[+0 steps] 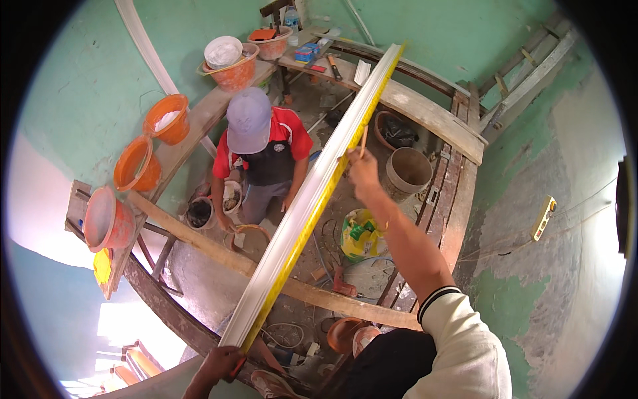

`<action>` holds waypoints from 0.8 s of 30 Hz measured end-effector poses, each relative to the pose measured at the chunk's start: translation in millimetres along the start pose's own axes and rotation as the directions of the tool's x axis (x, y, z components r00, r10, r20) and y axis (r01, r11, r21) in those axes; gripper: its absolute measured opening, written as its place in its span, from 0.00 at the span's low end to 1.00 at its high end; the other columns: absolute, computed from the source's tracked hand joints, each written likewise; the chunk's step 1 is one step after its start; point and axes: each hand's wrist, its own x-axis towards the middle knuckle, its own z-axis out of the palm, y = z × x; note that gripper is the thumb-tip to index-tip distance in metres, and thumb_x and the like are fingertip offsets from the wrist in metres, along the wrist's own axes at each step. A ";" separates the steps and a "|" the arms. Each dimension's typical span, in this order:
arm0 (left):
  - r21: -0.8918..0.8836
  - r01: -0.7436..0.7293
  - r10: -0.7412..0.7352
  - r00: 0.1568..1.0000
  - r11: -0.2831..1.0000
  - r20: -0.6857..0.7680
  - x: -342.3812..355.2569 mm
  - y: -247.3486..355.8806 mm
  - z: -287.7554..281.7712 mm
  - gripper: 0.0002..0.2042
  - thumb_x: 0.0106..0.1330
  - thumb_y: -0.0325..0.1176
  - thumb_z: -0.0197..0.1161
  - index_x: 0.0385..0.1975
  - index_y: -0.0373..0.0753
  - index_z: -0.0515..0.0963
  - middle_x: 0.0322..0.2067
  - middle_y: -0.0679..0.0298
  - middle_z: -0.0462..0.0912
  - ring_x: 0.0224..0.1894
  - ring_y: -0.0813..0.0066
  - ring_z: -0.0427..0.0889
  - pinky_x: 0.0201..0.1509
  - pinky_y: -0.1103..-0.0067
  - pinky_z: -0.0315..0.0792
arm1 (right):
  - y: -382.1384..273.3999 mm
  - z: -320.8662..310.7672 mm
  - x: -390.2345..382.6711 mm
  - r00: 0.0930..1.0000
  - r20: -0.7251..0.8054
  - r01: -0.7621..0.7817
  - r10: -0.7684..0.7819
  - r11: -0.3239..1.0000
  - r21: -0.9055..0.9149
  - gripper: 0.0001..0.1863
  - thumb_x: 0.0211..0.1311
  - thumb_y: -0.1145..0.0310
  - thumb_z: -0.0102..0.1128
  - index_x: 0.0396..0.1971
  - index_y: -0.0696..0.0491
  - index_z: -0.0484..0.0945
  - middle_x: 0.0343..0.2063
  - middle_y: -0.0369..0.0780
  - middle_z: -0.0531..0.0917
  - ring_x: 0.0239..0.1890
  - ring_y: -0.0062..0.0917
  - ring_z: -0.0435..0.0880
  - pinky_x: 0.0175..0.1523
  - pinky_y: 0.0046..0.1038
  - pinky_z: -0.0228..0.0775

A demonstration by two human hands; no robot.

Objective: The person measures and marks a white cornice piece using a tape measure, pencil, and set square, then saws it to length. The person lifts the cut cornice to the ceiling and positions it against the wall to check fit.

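Note:
A long white moulding [311,189] with a ribbed profile slants across the middle, from low left to the far planks. Along its right edge lies a yellow tape measure blade [284,269]. My left hand [222,364] is closed at the moulding's near end, with a dark and orange piece, perhaps the tape's case, partly hidden in it. Farther up, my right hand [362,171] reaches in from the right and pinches a thin pencil [364,137], its tip beside the moulding's edge.
A co-worker [262,149] in a cap crouches below, left of the moulding. Orange buckets [136,165] line the left plank. Wooden planks [432,120] frame an opening over the cluttered floor. A ladder [531,70] leans at far right; a yellow level [543,218] is by the right wall.

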 end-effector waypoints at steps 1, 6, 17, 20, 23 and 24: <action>-0.005 -0.048 0.048 0.999 0.999 -0.012 13.2 13.8 -1.2 0.15 0.68 0.40 0.65 0.39 0.32 0.86 0.20 0.67 0.79 0.24 0.80 0.76 0.30 0.77 0.72 | 6.5 9.0 -11.6 1.000 0.028 -0.007 0.007 1.000 0.008 0.09 0.72 0.68 0.61 0.42 0.58 0.80 0.34 0.36 0.82 0.37 0.19 0.76 0.45 0.26 0.69; -0.141 -0.054 0.051 0.998 0.989 -0.025 39.4 95.7 -2.5 0.15 0.68 0.39 0.63 0.39 0.32 0.86 0.24 0.65 0.81 0.27 0.79 0.77 0.32 0.79 0.71 | 32.6 30.9 -36.7 0.994 0.081 0.071 -0.068 0.997 -0.037 0.14 0.69 0.69 0.63 0.46 0.64 0.79 0.33 0.39 0.82 0.37 0.21 0.78 0.46 0.29 0.71; -0.103 0.103 -0.107 0.993 0.989 -0.039 13.6 -37.2 9.3 0.15 0.69 0.40 0.64 0.39 0.32 0.87 0.22 0.65 0.82 0.24 0.80 0.77 0.29 0.77 0.72 | 31.8 -1.1 94.5 0.984 -0.166 0.034 -0.070 0.977 -0.211 0.13 0.68 0.69 0.63 0.45 0.62 0.84 0.35 0.46 0.89 0.37 0.30 0.88 0.45 0.33 0.77; -0.136 0.085 -0.100 0.989 0.987 -0.109 2.3 -63.1 15.8 0.15 0.68 0.40 0.65 0.39 0.32 0.87 0.21 0.65 0.81 0.22 0.79 0.77 0.27 0.77 0.72 | 33.0 1.2 111.7 0.984 -0.174 0.005 -0.050 0.967 -0.254 0.12 0.67 0.67 0.64 0.43 0.61 0.85 0.34 0.46 0.89 0.37 0.31 0.89 0.45 0.34 0.77; -0.183 0.095 -0.114 0.989 0.979 -0.097 4.1 -45.0 26.2 0.15 0.68 0.40 0.65 0.39 0.33 0.88 0.20 0.65 0.82 0.22 0.79 0.78 0.27 0.77 0.73 | 39.7 -18.2 135.7 0.978 -0.198 0.004 -0.072 0.946 -0.323 0.13 0.66 0.67 0.64 0.43 0.60 0.85 0.34 0.45 0.89 0.37 0.32 0.89 0.45 0.34 0.77; -0.174 0.115 -0.134 0.986 0.978 -0.103 -0.4 -38.0 24.6 0.15 0.68 0.40 0.65 0.39 0.33 0.88 0.20 0.65 0.82 0.22 0.79 0.79 0.27 0.77 0.73 | 43.3 -15.7 135.0 0.979 -0.198 -0.010 -0.055 0.950 -0.311 0.13 0.66 0.67 0.64 0.43 0.60 0.85 0.35 0.45 0.89 0.38 0.32 0.89 0.45 0.34 0.77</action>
